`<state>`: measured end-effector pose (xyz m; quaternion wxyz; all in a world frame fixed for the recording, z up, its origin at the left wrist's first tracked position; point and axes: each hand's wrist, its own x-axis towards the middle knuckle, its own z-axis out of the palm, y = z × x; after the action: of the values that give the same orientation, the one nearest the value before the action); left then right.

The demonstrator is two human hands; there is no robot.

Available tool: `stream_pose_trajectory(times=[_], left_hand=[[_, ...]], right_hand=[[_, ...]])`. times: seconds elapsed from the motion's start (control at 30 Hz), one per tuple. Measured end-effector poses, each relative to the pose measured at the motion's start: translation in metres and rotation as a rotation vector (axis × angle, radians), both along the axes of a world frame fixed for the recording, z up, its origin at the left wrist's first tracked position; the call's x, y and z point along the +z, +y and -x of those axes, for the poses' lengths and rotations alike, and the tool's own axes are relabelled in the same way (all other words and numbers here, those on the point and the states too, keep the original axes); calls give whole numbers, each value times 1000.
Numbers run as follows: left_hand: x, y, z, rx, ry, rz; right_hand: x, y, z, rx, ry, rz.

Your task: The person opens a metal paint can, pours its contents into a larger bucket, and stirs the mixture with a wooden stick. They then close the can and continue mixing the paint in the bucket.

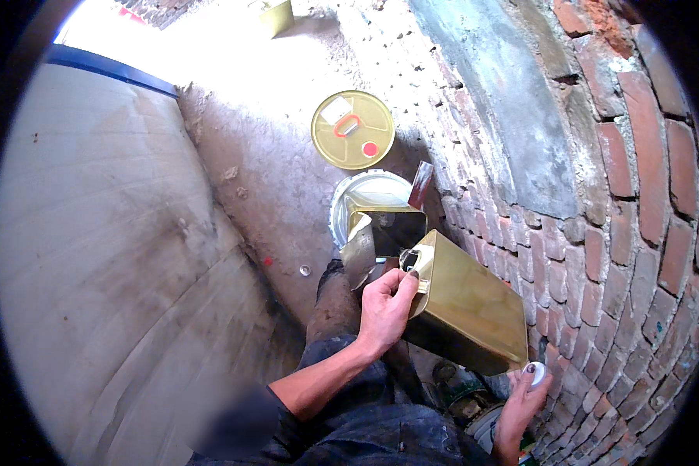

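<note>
A gold rectangular metal can [474,307] lies tilted in front of me, its mouth end toward the left. My left hand [387,309] is closed on that end, with the thumb beside the dark opening. At the can's lower right corner, my right hand [523,404] is closed round a white round cap [534,374]; its fingertips are at the corner, partly hidden. Just beyond the can's mouth stands an open rectangular tin [400,229] with a dark inside and a bent-back metal flap [358,252]. I cannot make out any liquid flowing between them.
Behind the tin are a whitish round bucket [340,203] and a gold round drum [326,151] with a red handle. A reddish-brown flat piece [420,185] stands by the tin. Brick wall [629,256] bounds the right; a large pale panel [109,233] fills the left.
</note>
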<state>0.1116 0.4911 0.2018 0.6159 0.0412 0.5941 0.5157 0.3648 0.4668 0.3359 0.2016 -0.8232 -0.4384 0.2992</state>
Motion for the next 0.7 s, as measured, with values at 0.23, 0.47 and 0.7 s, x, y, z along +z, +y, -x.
stream_pose_trajectory(times=[0.23, 0.47, 0.7], left_hand=[[3, 1, 1, 2, 19, -13], [-1, -1, 0, -5, 13, -18], [-3, -3, -1, -13, 13, -15]], right_hand=[[-3, -1, -3, 6, 1, -33], [-2, 1, 3, -19, 12, -58], [0, 1, 3, -22, 32, -46]])
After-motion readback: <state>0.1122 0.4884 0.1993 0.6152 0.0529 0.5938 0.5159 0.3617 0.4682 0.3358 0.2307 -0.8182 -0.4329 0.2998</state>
